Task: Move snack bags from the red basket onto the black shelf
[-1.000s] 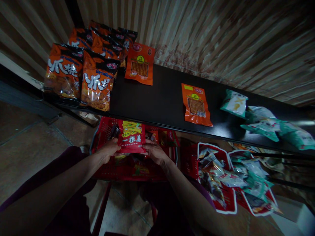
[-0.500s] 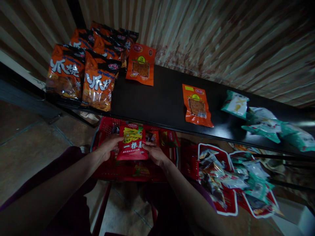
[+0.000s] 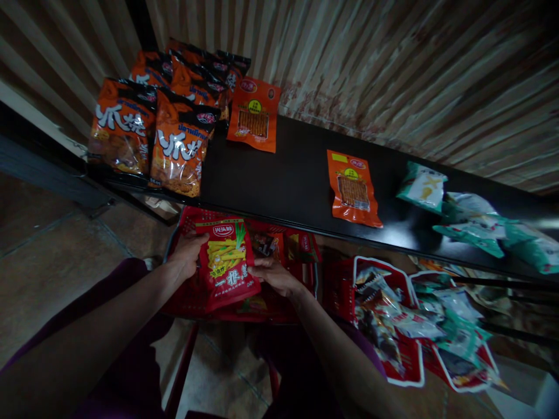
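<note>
A red snack bag [image 3: 227,265] with yellow sticks and a green scallion printed on it is held between my hands, its front turned up toward me. My left hand [image 3: 188,253] grips its left edge. At the lower right edge, my right hand [image 3: 276,274] pinches the bag, with the fingertips partly at its side. Beneath the bag is a red plastic basket [image 3: 186,302] with several more packets in it, among them a red packet [image 3: 302,245] at its right end. Much of the basket's contents is hidden by the bag and my hands.
A black shelf [image 3: 297,174] runs across behind the basket. Several orange-black snack bags [image 3: 179,145] stand at its left. Two orange packets [image 3: 254,115] and several green-white bags [image 3: 423,187] are spread along it. Filled red baskets with white rims [image 3: 408,381] stand at lower right.
The red bag has come up closer and tilted so that more of its front, including the top logo, shows. Both hands still hold it. The view has shifted slightly.
</note>
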`<state>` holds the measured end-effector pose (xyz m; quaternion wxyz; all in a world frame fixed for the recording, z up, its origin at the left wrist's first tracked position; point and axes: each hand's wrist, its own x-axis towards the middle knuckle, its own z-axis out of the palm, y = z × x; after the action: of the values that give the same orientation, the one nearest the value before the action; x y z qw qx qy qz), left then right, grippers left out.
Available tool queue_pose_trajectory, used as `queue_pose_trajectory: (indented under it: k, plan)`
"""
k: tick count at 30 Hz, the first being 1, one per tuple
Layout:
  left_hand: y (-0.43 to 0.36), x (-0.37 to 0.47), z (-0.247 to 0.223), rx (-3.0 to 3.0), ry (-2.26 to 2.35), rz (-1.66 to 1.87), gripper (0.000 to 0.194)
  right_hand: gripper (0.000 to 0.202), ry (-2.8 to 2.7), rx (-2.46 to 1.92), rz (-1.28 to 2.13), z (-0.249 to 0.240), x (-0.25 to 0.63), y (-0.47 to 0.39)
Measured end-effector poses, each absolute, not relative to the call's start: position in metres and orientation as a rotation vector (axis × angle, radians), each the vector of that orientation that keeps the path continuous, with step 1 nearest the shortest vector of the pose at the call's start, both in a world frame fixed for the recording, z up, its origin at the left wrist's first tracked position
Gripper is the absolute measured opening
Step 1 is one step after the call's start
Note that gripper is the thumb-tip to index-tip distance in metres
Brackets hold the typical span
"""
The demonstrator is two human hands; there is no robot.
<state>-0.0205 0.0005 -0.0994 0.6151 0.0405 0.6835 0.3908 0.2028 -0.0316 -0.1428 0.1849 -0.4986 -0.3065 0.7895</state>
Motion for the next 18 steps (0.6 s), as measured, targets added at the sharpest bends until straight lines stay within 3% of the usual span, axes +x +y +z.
queue_pose_trajectory:
  k: [7, 18]
  plan:
    - [0.001, -0.018, -0.094, 0.123, 1.623, 1.008, 0.027, 0.038, -0.824, -1.411, 2.174, -0.145, 0.2, -0.032]
    - [-0.002, -0.018, -0.107, 0.121, 1.692, 0.953, 0.021, 0.035, -0.675, -1.401, 2.106, -0.142, 0.196, -0.031]
